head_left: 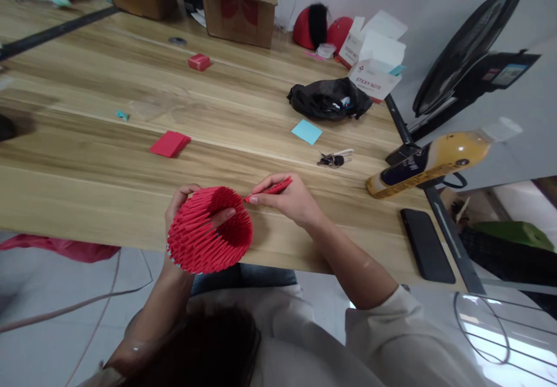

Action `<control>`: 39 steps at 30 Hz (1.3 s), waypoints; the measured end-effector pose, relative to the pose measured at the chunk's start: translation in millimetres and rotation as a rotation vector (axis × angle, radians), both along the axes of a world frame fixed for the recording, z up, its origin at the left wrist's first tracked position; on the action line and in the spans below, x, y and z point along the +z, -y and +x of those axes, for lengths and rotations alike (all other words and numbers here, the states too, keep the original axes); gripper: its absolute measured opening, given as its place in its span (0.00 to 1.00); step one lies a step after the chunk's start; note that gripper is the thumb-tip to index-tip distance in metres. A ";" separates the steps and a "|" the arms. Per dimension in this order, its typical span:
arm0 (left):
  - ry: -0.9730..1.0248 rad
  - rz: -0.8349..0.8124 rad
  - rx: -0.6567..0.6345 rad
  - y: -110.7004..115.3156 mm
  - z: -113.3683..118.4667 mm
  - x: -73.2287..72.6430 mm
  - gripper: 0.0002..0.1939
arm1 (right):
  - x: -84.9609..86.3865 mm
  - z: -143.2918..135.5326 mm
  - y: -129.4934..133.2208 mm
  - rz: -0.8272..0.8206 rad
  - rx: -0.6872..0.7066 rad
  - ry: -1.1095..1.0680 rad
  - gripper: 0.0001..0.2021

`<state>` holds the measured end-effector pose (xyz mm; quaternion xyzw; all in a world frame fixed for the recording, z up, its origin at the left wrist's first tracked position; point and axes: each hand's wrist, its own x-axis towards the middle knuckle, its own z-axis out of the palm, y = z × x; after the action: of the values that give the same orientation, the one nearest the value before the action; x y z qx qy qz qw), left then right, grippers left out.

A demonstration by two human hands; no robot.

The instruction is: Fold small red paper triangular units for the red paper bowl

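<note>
A round, hollow bowl (pixel 195 233) made of many folded red paper pieces is in my left hand (pixel 176 201). My left thumb reaches inside over its rim while the other fingers wrap the outside. A few pale blue bits show along the bowl's lower edge. Just right of the rim, my right hand (pixel 289 198) pinches a strip of folded red paper pieces (pixel 278 187). Its tip is close to the bowl; whether they touch I cannot tell. A stack of red paper (pixel 169 144) lies beyond the bowl on the wooden table (pixel 243 131).
Farther back are a small red block (pixel 199 62), a cardboard box (pixel 237 15) and a black plastic bag (pixel 328 100). A blue sticky note (pixel 307 131) and keys (pixel 335 158) lie right of centre. A yellow bottle (pixel 430 161), a phone (pixel 427 246) and a fan (pixel 465 53) occupy the right side.
</note>
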<state>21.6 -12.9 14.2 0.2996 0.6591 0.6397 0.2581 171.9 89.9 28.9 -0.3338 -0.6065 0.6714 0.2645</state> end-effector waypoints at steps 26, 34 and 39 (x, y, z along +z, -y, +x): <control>-0.042 0.097 0.021 -0.1 -3.7 -16.7 0.26 | -4.8 -10.9 12.1 -0.065 0.010 0.010 0.18; 0.077 0.091 0.056 -1.0 1.5 -3.2 0.27 | -5.1 -2.8 -2.8 -0.058 -0.054 -0.043 0.18; -0.039 0.123 0.038 0.6 -2.0 -13.3 0.29 | -7.4 -8.0 -0.1 -0.176 -0.041 -0.083 0.20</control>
<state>19.6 -13.5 0.9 0.3148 0.6288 0.6780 0.2142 163.9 89.9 21.5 -0.3399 -0.5268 0.7298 0.2727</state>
